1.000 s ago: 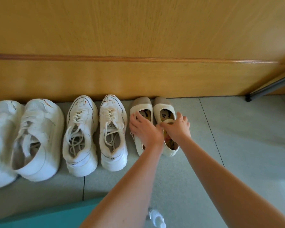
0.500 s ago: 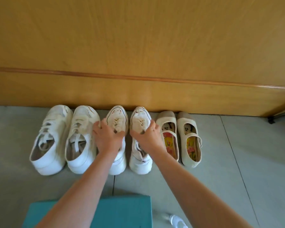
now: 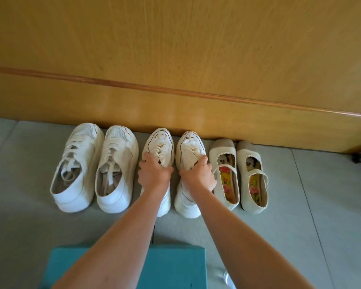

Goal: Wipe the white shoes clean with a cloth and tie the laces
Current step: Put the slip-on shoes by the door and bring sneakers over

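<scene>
Grey floor tiles (image 3: 313, 205) ran up to a wooden wall (image 3: 175, 59), and six shoes stood in a row along its foot, toes to the wall. At the left sat a bulky white pair (image 3: 94, 167) with loose laces. In the middle stood the two white sneakers with thin dark outlines on their toes, side by side and just apart. The left hand (image 3: 153, 174) was closed over the left sneaker (image 3: 159, 147) at its laced middle, thumb on the inner side and fingers on the outer side. The right hand (image 3: 198, 174) was clamped on the right sneaker (image 3: 189, 147) in the same way, its fingers curled over the tongue and laces. Both sneakers appeared to rest on the floor, though whether the heels were lifted could not be told. At the right stood a pair of cream strap flats (image 3: 238, 176) with flowered insoles, the nearer one just beside the right hand. A teal block (image 3: 175, 268) lay at the near edge, under both forearms.
</scene>
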The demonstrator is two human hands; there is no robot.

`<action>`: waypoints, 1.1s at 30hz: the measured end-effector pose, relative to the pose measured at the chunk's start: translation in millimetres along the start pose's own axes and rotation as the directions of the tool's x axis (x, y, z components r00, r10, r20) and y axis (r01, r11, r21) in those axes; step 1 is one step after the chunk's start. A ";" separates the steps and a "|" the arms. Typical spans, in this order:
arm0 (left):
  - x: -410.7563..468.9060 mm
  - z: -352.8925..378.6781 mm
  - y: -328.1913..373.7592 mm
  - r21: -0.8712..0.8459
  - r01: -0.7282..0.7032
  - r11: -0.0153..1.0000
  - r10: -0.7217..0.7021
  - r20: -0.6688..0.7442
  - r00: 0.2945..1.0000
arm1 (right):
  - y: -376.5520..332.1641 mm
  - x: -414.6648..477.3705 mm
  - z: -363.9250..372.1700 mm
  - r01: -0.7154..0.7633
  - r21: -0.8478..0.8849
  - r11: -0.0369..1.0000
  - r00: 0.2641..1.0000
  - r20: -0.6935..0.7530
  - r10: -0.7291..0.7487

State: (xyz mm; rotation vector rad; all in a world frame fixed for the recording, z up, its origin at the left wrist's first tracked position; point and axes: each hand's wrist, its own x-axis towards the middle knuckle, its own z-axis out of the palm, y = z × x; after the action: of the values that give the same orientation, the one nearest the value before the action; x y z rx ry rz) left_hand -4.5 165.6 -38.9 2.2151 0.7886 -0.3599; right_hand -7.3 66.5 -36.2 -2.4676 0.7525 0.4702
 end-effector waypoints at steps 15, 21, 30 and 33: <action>-59.8 -82.9 26.7 -0.248 -0.176 0.953 0.168 -0.052 0.984 | -4.7 -72.6 -76.7 0.082 0.062 0.995 0.990 -0.120 -0.074; -120.7 -135.8 -7.6 -0.368 -0.179 0.913 0.155 -0.092 0.984 | -0.9 -152.8 -102.1 0.132 0.073 0.989 0.984 -0.130 -0.122; -220.8 -141.8 -110.5 -0.186 -0.087 0.979 0.066 -0.118 0.991 | 47.0 -263.4 -61.3 0.082 0.019 0.996 0.996 -0.048 -0.081; -240.8 -132.2 -131.3 -0.146 -0.053 0.988 0.037 -0.115 0.993 | 61.1 -283.2 -45.2 0.040 0.021 0.999 0.999 -0.029 -0.039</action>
State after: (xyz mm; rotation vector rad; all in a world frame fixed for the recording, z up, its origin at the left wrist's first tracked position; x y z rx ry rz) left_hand -271.9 229.2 92.0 2.1232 0.7969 -0.1501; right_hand -258.3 115.1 107.3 -2.4696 0.7151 0.4104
